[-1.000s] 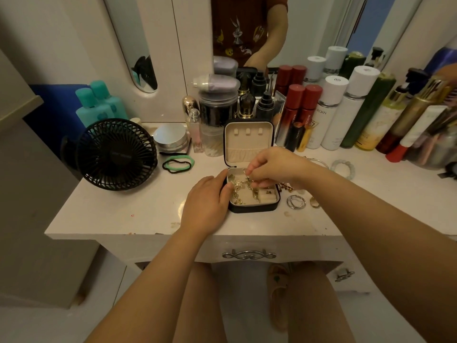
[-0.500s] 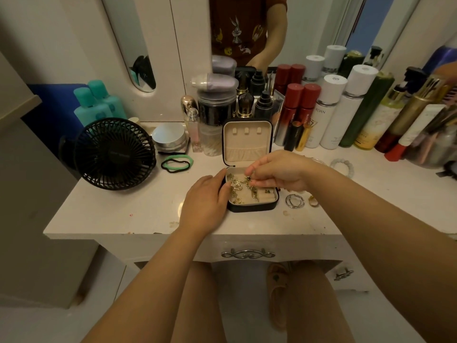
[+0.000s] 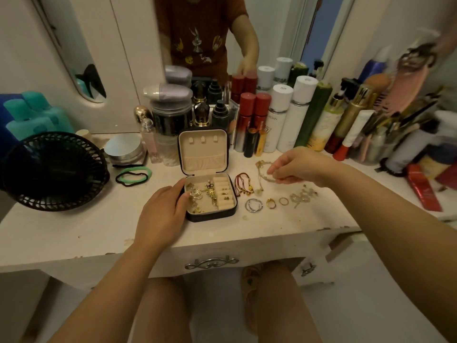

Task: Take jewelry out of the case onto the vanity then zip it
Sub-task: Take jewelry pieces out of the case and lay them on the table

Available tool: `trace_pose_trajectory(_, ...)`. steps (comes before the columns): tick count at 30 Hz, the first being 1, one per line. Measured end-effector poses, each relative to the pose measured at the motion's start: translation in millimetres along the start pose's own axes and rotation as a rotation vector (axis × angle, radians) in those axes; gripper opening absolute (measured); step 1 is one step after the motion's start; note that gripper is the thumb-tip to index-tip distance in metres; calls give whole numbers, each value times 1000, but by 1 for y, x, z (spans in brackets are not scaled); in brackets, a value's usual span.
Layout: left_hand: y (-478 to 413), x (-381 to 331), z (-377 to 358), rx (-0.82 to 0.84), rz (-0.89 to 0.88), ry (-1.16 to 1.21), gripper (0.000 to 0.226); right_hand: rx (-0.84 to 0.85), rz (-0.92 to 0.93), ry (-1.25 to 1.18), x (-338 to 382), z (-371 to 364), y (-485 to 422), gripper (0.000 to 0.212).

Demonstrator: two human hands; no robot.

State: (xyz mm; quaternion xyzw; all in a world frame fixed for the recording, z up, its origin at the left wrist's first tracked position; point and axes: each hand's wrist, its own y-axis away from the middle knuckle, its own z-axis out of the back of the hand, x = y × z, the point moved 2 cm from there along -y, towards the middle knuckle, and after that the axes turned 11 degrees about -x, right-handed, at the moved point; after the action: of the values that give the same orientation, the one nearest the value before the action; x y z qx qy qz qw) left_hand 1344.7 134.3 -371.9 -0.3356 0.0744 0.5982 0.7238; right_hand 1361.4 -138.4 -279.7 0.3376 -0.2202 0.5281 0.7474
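At 9 o'clock of the case [image 3: 223,212], its left wall is being gripped by the left hand [image 3: 160,215], thumb and fingers curled on the rim, seemingly so it is kept from sliding on the vanity [image 3: 74,231]. Gold jewelry [image 3: 200,194] is lying loose inside, the lid [image 3: 203,151] being propped open at 12. At 3 o'clock, rings [image 3: 254,204] are being lined up. Farther out, at 2 o'clock, a thin chain [image 3: 260,172] is being pinched at the fingertips of the right hand [image 3: 300,167], just above the top, probably to be lowered untangled
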Motion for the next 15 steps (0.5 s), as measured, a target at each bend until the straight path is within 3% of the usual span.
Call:
trace_pose_trajectory(8,-2,0,-2,7,-25,-16,51,-251,-63,186,-79,63,-6,10)
trace_pose_trajectory(15,-1,-3,-1,-6,-23,-7,56,-345,77,409,-97,48,-5,19)
